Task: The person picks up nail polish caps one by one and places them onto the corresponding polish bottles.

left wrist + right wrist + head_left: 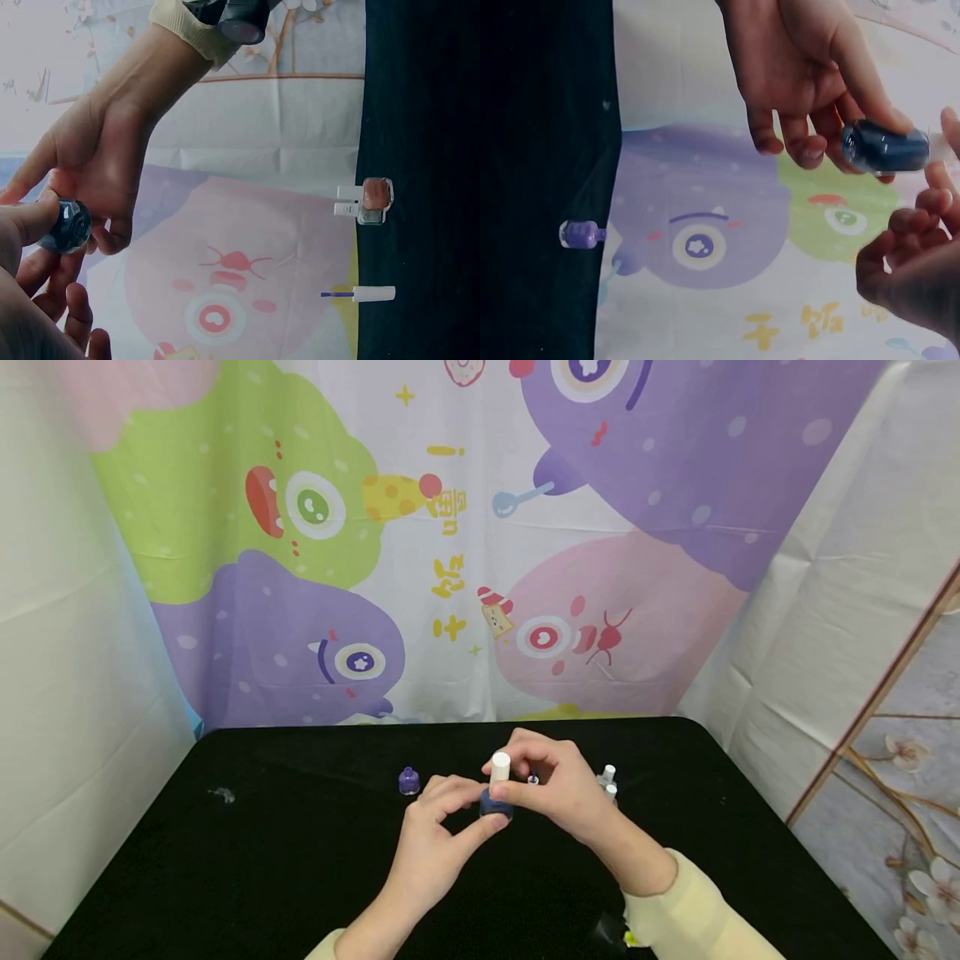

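A dark blue nail polish bottle [495,805] with a tall white cap [500,767] is held up over the black table. My left hand [442,831] pinches the glass body between thumb and fingers, as the right wrist view also shows with the blue bottle [889,147]. The cap is pinched by my right hand [558,785]; whether it sits tight on the neck I cannot tell. Behind my left hand stands an uncapped purple nail polish bottle [408,781]. A white cap with a purple-coated brush [373,293] stands on the table, partly hidden behind my right hand in the head view.
Two white-capped bottles stand to the right, one with reddish-brown polish [377,193]. A small shiny scrap [222,794] lies on the left of the black table [300,877]. Near my right sleeve is a dark object with a yellow patch [630,938]. A cartoon curtain [465,677] hangs behind.
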A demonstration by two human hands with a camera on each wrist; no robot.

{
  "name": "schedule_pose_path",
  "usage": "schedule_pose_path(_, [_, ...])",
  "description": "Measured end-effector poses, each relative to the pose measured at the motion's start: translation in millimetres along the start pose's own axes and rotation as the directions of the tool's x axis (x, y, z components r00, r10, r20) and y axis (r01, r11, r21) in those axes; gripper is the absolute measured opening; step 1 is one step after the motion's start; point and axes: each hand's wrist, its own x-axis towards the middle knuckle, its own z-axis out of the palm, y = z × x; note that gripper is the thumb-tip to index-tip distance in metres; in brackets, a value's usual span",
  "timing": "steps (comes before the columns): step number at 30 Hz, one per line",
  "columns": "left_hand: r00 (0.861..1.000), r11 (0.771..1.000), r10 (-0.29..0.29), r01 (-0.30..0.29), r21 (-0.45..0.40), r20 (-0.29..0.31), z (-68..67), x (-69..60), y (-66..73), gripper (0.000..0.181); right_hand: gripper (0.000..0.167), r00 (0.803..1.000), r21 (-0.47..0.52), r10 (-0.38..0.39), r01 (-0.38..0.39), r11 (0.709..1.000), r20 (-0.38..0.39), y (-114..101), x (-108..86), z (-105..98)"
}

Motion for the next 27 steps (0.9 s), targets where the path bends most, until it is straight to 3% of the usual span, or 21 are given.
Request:
schedule_pose_path(7, [0.999, 1.000, -0.005, 0.006, -0.020, 0.045, -4.1, 0.0, -1.2, 0.017, 0.028, 0.990, 0.039, 0.002, -0.008, 0.999, 0.143, 5.9, 0.5, -8.6])
schedule_pose_path(15, [0.991, 0.999, -0.008, 0.012, -0.032, 0.131, -6.3, -1.1, -0.4, 0.017, 0.028, 0.953, 0.103, -0.078, 0.050, 0.993, 0.292, 10.3, 1.0, -12.9])
schedule_pose_path(18, [0.992, 1.000, -0.005, 0.009, -0.030, 0.127, -6.3, -1.0, -0.3, 0.018, 0.022, 0.950, 0.079, -0.112, 0.093, 0.993, 0.291, 10.4, 1.6, -12.4])
schedule_pose_path(27, [0.999, 1.000, -0.001, 0.001, -0.007, 0.051, -5.3, 0.5, -2.1, 0.023, 0.013, 0.973, -0.046, -0.148, 0.159, 0.986, 0.180, 7.3, 1.9, -7.5])
